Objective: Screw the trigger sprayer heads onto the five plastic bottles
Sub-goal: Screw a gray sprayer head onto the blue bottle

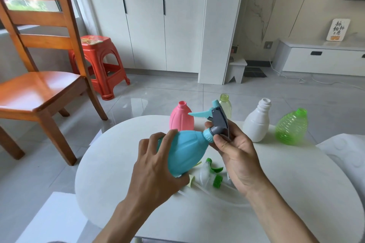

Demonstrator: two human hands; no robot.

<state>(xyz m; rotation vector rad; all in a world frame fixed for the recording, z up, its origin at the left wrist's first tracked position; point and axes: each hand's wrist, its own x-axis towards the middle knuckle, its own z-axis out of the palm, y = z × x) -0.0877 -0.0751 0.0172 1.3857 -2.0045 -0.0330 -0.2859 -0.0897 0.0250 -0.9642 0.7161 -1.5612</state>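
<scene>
Head view: my left hand [158, 163] cupped the light, slippery blue bottle [183, 150] above the table; my right hand [235, 152] pinched its sprayer head [219, 120] beside the collar, the sensible hold.

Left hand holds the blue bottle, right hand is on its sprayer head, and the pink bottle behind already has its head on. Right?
Not quite. In the head view the pink bottle has a bare open neck, no head on it. The rest stands: left hand holds the blue bottle, right hand is on its sprayer head.
</scene>
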